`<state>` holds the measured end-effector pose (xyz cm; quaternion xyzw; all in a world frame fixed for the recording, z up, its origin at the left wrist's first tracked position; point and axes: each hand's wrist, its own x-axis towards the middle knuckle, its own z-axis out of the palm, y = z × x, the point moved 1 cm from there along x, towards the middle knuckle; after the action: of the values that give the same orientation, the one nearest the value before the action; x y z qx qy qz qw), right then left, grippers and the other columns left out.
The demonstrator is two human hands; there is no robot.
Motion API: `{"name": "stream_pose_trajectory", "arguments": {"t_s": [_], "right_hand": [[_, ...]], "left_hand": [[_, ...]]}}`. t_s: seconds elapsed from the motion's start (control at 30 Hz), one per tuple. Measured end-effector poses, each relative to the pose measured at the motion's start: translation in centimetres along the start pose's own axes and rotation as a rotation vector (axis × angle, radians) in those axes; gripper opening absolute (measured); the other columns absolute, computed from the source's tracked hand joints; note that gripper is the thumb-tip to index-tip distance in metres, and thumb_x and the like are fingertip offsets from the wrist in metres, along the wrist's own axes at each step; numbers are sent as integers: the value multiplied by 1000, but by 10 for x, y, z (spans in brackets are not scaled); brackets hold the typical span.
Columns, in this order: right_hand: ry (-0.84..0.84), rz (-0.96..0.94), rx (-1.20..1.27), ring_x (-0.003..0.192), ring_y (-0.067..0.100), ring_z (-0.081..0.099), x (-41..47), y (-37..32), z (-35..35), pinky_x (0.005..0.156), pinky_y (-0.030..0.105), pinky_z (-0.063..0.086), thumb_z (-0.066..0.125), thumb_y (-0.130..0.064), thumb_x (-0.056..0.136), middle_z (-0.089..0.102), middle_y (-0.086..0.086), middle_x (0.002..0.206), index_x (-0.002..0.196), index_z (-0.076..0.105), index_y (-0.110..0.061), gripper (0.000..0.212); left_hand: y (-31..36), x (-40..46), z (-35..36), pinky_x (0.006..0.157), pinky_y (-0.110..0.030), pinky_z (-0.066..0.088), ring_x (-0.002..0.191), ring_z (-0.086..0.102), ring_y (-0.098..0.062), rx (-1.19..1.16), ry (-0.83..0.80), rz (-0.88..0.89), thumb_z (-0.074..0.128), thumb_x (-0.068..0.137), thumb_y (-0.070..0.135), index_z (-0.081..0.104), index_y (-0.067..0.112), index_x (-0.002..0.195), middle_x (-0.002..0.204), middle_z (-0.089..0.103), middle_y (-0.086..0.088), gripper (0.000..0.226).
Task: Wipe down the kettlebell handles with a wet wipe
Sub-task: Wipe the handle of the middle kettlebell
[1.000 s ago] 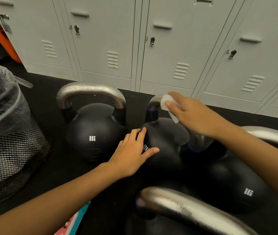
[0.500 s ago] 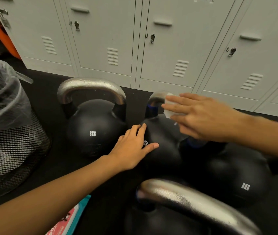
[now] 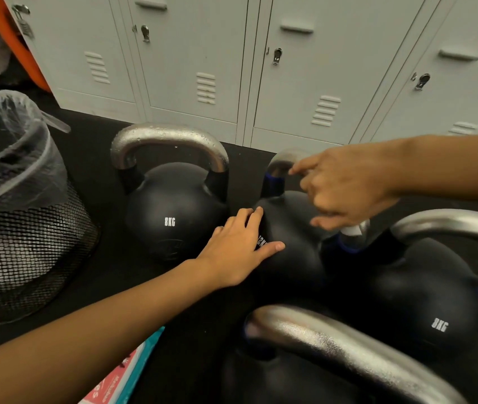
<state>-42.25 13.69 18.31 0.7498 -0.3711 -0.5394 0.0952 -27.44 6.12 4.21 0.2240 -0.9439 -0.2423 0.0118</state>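
Observation:
Several black kettlebells with steel handles stand on the dark floor. My left hand (image 3: 239, 247) rests flat, fingers straight, on the body of the middle kettlebell (image 3: 290, 228). My right hand (image 3: 345, 188) curls over that bell's handle (image 3: 283, 164), and a bit of the white wet wipe (image 3: 353, 230) shows under its fingers at the handle's near leg. An 8 kg kettlebell (image 3: 173, 211) with a wet handle (image 3: 170, 138) stands to the left. Another 8 kg bell (image 3: 424, 301) is at the right, and a fourth handle (image 3: 334, 342) lies nearest me.
A black mesh bin (image 3: 24, 228) lined with a clear bag stands at the left. A row of grey lockers (image 3: 299, 71) runs along the back. A pack of wipes (image 3: 127, 377) lies on the floor by my left forearm.
My right hand has slid with the wipe from the far top of the middle handle down toward its near leg. My left hand has stayed on the bell's body.

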Motion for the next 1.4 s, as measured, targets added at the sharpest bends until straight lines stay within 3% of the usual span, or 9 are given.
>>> {"name": "stream_pose_trajectory", "arguments": {"t_s": [0.33, 0.47, 0.67, 0.83, 0.97, 1.07, 1.2, 1.3, 1.4], "right_hand": [[114, 186, -29, 102, 25, 58, 1, -22, 4, 122, 48, 2, 32, -28, 100, 68, 7, 95, 95, 71, -15, 41], [481, 260, -25, 78, 30, 62, -11, -50, 40, 117, 48, 21, 56, -23, 91, 64, 9, 67, 68, 73, -8, 32], [603, 421, 70, 101, 32, 67, -11, -93, 65, 118, 43, 14, 27, -11, 103, 71, 17, 99, 97, 75, 0, 49], [625, 356, 53, 118, 28, 61, -22, -106, 80, 120, 44, 9, 25, 4, 96, 67, 16, 122, 123, 66, 0, 49], [773, 534, 148, 135, 21, 44, -33, -107, 86, 118, 43, 15, 28, -7, 103, 55, 11, 142, 134, 58, -7, 43], [925, 821, 298, 136, 24, 43, -28, -119, 82, 115, 42, 23, 46, -15, 99, 46, 8, 149, 139, 54, -12, 41], [960, 1076, 520, 139, 26, 43, -11, -147, 71, 117, 46, 23, 41, -13, 104, 39, 16, 153, 146, 44, -5, 43], [908, 1112, 1023, 130, 10, 43, -7, -157, 59, 111, 20, 26, 40, -17, 106, 47, 8, 148, 154, 26, -12, 50], [963, 1081, 1576, 106, -20, 42, -9, -153, 48, 90, -2, 28, 34, -39, 101, 52, -27, 125, 151, 26, -36, 52]], "left_hand": [[1, 0, 1, 112, -45, 29, 140, 27, -23, -42, -10, -8, 42, 94, 59, 11, 15, 154, 154, 21, -2, 81], [1, 0, 0, 111, -45, 30, 139, 28, -23, -33, 1, -13, 42, 93, 59, 12, 15, 154, 154, 22, -2, 81], [3, -2, 0, 112, -44, 30, 140, 27, -24, -24, -3, -17, 41, 94, 59, 11, 14, 154, 155, 20, -3, 80], [5, -2, -1, 112, -44, 30, 141, 26, -24, -27, -19, -22, 41, 94, 58, 10, 15, 154, 156, 18, -3, 79], [4, -3, -1, 112, -45, 31, 141, 27, -24, -34, -24, -27, 40, 94, 58, 9, 15, 154, 156, 18, -2, 80], [5, -3, -1, 113, -45, 30, 141, 26, -24, -43, -27, -30, 40, 94, 58, 9, 15, 154, 156, 17, -2, 80], [5, -2, -1, 112, -46, 31, 140, 27, -24, -49, -29, -33, 41, 94, 58, 9, 15, 154, 156, 18, -3, 81], [5, -2, 0, 113, -46, 30, 141, 26, -25, -50, -32, -44, 41, 94, 58, 8, 15, 154, 157, 16, -3, 81], [5, -2, 0, 114, -46, 28, 142, 24, -25, -55, -36, -51, 41, 94, 57, 7, 16, 154, 158, 15, -3, 81]]}}
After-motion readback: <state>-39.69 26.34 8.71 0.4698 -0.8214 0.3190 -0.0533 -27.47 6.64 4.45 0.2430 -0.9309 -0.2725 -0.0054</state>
